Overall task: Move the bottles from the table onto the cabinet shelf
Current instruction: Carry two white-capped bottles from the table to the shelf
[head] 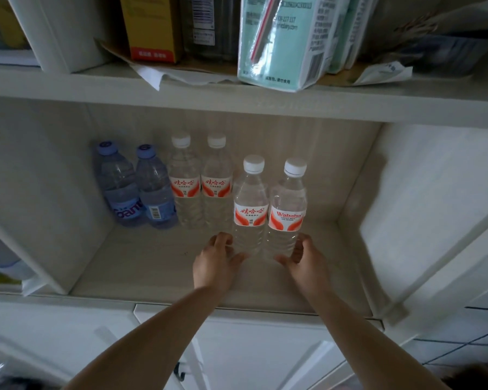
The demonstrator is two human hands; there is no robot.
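Bottles stand upright on the cabinet shelf (pixel 152 266); left hand (pixel 217 260) and right hand (pixel 302 260) cup the front pair (pixel 268 209) with loosely curled fingers (probably steadying them beside the row).

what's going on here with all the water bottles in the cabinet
A person is stocking a cabinet shelf with bottled water. The left hand and right hand each curl round the base of a white-capped bottle: the left front bottle and the right front bottle, standing side by side. Behind them stand two more white-capped bottles and, further left, two blue bottles.
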